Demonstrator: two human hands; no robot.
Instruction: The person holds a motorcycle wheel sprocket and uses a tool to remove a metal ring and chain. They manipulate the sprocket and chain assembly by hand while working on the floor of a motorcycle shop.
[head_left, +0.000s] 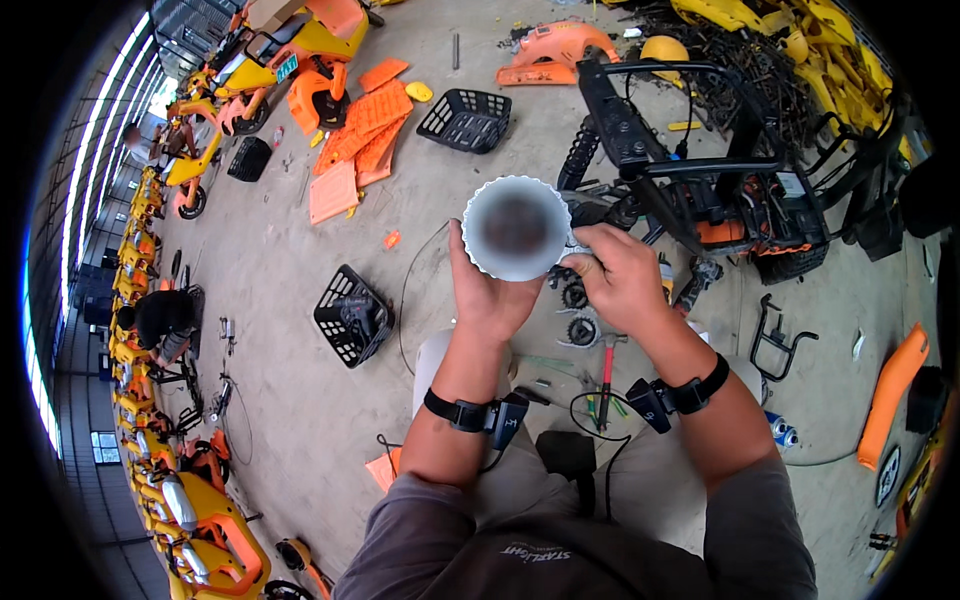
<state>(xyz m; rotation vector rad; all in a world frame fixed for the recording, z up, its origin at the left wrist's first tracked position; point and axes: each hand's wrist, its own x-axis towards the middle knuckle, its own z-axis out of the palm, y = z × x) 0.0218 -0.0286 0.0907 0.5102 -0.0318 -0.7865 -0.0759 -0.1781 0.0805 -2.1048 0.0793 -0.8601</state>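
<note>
Scalloped pale disc [517, 228], dark inside; right fingers [606, 243] pinch its edge; left fingers [462, 262] mostly hidden, can't tell.

The shirt [640, 560] is dark grey and short-sleeved, with small pale lettering; the trousers [640, 490] are light grey-beige. Black straps [455, 411] with buckles circle both forearms, carrying black boxes [508, 420] with pale marks and thin black cables [612, 437].

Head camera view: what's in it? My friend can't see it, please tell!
A person's left hand and right hand hold a pale, wavy-rimmed round part above a concrete floor. Ahead, to the right, is a black vehicle frame; orange panels, black baskets and a red-handled hammer lie about.
</note>
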